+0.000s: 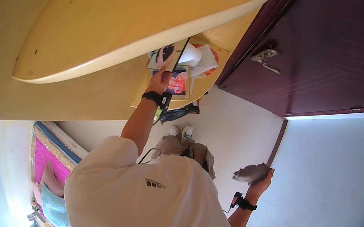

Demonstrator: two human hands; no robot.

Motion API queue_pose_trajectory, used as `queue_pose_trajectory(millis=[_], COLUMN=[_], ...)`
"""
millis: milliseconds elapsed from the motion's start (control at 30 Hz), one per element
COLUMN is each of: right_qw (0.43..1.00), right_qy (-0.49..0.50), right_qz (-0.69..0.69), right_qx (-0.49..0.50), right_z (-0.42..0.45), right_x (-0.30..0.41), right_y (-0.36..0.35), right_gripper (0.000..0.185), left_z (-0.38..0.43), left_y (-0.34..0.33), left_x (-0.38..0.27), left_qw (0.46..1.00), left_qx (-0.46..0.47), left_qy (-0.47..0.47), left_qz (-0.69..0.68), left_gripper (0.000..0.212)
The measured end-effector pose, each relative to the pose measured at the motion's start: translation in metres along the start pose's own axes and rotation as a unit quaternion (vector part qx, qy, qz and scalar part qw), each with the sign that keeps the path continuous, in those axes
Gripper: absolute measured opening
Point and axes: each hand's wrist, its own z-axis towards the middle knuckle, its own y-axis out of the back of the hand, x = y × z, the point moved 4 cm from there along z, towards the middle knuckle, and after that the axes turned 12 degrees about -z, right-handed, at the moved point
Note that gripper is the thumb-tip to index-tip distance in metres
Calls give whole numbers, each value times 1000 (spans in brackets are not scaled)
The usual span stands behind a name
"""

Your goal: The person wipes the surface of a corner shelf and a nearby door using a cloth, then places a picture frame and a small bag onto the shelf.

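My left hand [159, 81] grips the lower edge of a framed picture [166, 55], which is tilted up over a lower shelf. Beneath and beside it lie a second framed picture [179, 83], some white paper [207, 61], a rounded white object [190, 55] and a red round item, partly covered. My right hand [261, 181] is out to the right, shut on a crumpled grey-brown cloth [252, 173]. Both wrists wear black straps with small devices.
A curved yellow upper shelf [109, 29] juts over the lower shelf [204, 88]. A dark red door [321, 57] with a metal handle [266, 60] stands at right. A black bag [178, 113] hangs or lies below the shelf. Bedding [54, 196] is at lower left.
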Motion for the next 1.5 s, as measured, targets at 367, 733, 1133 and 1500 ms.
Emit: queue_pose_trajectory(millis=[367,733,1133,1500], right_qw=[980,840,691,565], right_qy=[38,201,394,406], right_qz=[-42,-271,-190,-200], right_qx=[190,425,576,690], right_z=[66,88,41,-115], right_x=[49,112,79,70], right_y=[-31,-106,-113,-71], right_gripper=[36,33,46,33], left_z=[-71,-260,-496,-574], left_y=[-11,-18,46,194], left_x=[30,141,179,133], left_qw=[982,946,893,912], left_qx=[176,268,287,361], left_qy=[-60,-143,-192,-186], left_qz=[19,110,290,-51], left_gripper=[24,31,47,88])
